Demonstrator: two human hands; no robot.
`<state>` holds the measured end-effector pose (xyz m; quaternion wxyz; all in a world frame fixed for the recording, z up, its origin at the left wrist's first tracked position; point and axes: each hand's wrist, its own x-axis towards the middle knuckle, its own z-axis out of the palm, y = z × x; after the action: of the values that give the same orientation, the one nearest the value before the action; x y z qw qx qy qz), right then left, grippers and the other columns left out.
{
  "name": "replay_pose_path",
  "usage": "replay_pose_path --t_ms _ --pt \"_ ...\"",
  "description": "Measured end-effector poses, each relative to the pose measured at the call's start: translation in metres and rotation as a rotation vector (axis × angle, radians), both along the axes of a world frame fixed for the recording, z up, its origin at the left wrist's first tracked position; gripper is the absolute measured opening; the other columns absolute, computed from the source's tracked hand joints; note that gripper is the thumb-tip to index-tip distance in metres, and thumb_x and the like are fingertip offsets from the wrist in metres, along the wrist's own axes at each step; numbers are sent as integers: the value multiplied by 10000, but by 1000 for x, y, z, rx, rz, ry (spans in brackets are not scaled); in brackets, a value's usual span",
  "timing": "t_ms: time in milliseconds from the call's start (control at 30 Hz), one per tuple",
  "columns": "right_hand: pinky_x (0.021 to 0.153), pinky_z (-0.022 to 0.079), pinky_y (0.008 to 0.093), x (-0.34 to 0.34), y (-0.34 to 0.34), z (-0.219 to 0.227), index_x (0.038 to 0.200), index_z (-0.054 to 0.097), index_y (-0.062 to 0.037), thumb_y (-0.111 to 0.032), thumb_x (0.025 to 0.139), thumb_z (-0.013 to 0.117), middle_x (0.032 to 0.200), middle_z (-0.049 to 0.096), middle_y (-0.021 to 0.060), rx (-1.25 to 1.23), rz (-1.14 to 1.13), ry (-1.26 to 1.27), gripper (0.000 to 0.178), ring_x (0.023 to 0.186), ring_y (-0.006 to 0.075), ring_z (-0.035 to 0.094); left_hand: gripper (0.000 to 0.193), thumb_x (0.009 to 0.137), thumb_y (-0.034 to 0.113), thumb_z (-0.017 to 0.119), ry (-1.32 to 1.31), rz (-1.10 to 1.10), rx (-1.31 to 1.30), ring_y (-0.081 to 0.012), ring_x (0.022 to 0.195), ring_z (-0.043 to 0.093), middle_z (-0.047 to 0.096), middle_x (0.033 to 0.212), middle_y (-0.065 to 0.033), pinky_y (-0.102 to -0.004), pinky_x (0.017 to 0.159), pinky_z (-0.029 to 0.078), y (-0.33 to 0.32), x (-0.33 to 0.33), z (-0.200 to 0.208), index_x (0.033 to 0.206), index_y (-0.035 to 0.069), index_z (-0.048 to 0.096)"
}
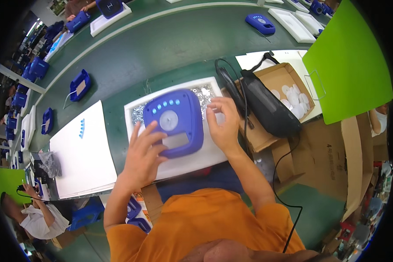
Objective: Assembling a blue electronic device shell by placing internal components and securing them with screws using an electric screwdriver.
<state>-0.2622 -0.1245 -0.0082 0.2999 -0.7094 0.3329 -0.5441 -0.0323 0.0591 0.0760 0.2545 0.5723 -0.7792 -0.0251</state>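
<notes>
A blue plastic housing (192,118) with rounded corners lies on a white foam tray (170,171) in front of me. Along its upper part runs a row of light-blue buttons (165,105). Below them sits a round translucent disc (168,120), and a pale rectangular area lies near the lower edge. My left hand (140,156) is open, fingers spread over the housing's lower left edge. Beside its right edge, my right hand (225,126) is open with thumb and fingers apart. A whitish patch shows between them, too unclear to name. Small metal parts (204,92) fill the tray's far section.
At right, a cardboard box (288,72) holds several translucent discs (298,101); a black mesh pouch (266,102) and cable lie across it. White sheets (80,161) carry a light-blue button strip at left. Blue housings (79,85) lie on the green bench beyond. A green panel (349,65) stands at right.
</notes>
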Motion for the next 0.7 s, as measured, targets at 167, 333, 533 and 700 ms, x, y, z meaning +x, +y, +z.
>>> replay_pose_path --t_ms 167,333,533,700 --pt "789 625 354 3 2 4 1102 753 -7 21 974 778 1215 730 171 -85 37 -34 133 1072 313 747 271 904 90 859 -54 63 -170 -461 1606 505 680 1464 -159 -704 1357 308 -88 46 2 1141 54 733" --pt "721 622 352 5 10 -4 1105 753 -24 35 956 775 1178 737 157 -98 76 44 162 1039 300 748 318 999 177 819 -159 167 -259 -401 1629 480 640 1576 -145 -672 1367 298 -219 112 -65 1285 65 737" --pt "699 612 343 6 12 -3 1065 745 -26 28 951 778 1142 734 142 -115 129 86 131 989 285 747 642 1018 332 814 -279 754 -60 -397 1609 493 563 1689 -186 -645 1343 339 -254 213 -87 1581 91 619" --pt "714 620 359 12 11 -3 1047 751 -30 32 933 780 1121 724 141 -84 145 101 133 965 300 745 756 942 241 769 -374 1158 88 -435 1605 481 551 1704 -208 -632 1261 397 -178 318 -104 1646 75 547"
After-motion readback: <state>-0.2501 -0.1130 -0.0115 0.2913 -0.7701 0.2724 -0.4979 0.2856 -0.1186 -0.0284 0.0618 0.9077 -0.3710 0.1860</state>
